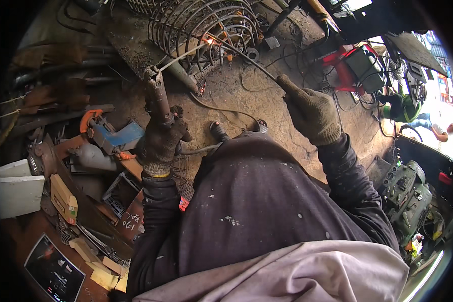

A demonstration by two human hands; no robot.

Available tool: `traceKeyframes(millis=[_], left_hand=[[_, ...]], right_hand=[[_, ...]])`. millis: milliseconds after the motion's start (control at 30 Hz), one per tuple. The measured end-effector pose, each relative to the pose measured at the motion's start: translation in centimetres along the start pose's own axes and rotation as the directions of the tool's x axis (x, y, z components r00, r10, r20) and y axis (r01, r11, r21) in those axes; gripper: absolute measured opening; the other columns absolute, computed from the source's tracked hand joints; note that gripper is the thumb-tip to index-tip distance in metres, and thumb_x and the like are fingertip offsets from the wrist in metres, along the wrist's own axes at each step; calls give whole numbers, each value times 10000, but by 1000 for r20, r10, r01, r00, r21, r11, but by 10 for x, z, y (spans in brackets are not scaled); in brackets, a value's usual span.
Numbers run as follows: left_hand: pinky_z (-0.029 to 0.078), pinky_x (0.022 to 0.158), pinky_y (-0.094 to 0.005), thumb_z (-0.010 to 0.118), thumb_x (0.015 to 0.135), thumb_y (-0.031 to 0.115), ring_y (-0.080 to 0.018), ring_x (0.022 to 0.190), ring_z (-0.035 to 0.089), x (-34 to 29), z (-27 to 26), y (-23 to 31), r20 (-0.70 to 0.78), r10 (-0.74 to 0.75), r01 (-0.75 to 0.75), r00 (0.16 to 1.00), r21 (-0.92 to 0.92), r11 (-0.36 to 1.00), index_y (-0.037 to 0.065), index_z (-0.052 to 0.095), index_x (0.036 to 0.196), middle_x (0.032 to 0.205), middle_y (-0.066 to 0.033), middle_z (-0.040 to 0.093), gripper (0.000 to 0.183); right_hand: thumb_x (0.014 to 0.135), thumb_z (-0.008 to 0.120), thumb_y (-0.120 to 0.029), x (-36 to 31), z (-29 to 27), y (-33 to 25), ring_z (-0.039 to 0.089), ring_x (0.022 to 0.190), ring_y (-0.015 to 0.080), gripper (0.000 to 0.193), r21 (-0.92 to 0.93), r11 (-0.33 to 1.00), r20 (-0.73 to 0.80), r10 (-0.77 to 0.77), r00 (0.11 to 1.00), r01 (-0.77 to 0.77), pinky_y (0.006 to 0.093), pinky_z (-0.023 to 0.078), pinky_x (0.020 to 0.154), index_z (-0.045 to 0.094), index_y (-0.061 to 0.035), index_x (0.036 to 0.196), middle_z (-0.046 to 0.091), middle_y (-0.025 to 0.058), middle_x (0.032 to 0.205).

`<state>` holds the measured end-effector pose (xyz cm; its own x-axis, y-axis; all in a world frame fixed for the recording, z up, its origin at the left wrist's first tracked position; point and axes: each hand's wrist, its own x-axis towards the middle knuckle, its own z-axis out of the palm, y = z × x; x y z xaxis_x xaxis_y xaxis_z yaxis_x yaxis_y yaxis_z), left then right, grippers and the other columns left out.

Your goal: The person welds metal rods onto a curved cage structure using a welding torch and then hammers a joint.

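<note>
My gloved left hand [162, 142] is closed around a rusty brown welding electrode holder [159, 98]. A long pale welding electrode [182, 56] sticks out from its jaws toward the upper right. Its far end meets a bright orange glow beside a round cage of curved metal bars [201, 25]. In my gloved right hand [311, 115] is a thin dark metal rod [249, 59], which slants up and left to the same glowing spot. A cable [199, 150] runs from near the holder toward my body. The fingertips on the rod are partly hidden by the glove.
A blue and orange power tool [117, 137] lies left of my arm, near white foam blocks [17, 196] and cardboard. Cables cross the floor [267, 103]. Red plastic stools [345, 68] stand at right, with a grey-green machine [407, 194] nearer. Another person [440, 131] is at far right.
</note>
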<state>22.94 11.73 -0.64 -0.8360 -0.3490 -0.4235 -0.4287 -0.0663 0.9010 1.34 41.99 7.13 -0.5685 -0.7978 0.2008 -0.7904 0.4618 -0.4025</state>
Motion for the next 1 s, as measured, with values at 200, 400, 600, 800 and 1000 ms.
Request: traceKeyframes(millis=[200, 400, 600, 800, 1000], left_hand=[[537, 668, -306, 659, 873, 89, -167, 808, 641, 20, -4, -69, -50, 161, -167, 986, -442, 881, 4, 559, 1136, 961, -98, 627, 294], [535, 685, -301, 650, 858, 60, -164, 826, 632, 11, 3, -44, -76, 151, -169, 986, -403, 899, 4, 540, 1161, 989, -94, 613, 327], [533, 701, -296, 642, 843, 31, -161, 845, 623, 9, 5, -32, -88, 145, -168, 985, -379, 910, 4, 521, 1186, 1018, -90, 599, 364], [531, 718, -291, 633, 829, 1, -158, 864, 614, 7, 5, -29, -93, 144, -169, 985, -386, 907, 5, 503, 1212, 1046, -86, 585, 405], [529, 735, -286, 625, 814, -28, -155, 883, 605, 9, 2, -36, -79, 144, -165, 986, -453, 876, 5, 484, 1237, 1074, -82, 571, 447]], right_hand=[[849, 656, -97, 2, -1, -5, 680, 698, 275, 496, 61, 998, -23, 24, 999, -22, 356, 542, 593, 582, -183, 1332, 696, 78, 838], [821, 627, -13, -7, 5, 12, 678, 702, 241, 480, 203, 972, -78, -103, 992, 117, 306, 537, 650, 634, -90, 1295, 694, 144, 880], [772, 671, -16, 3, -5, -2, 673, 700, 242, 435, 127, 992, 7, 20, 1000, -21, 312, 544, 639, 677, -69, 1204, 707, 125, 906], [800, 712, -56, 3, 3, 1, 641, 614, 265, 350, 56, 998, -37, -7, 999, 9, 353, 514, 540, 695, -109, 1146, 650, 78, 733], [849, 639, -23, 1, 0, 5, 716, 790, 238, 439, 88, 993, -6, -76, 997, 76, 325, 580, 702, 607, -24, 1286, 716, 131, 959]])
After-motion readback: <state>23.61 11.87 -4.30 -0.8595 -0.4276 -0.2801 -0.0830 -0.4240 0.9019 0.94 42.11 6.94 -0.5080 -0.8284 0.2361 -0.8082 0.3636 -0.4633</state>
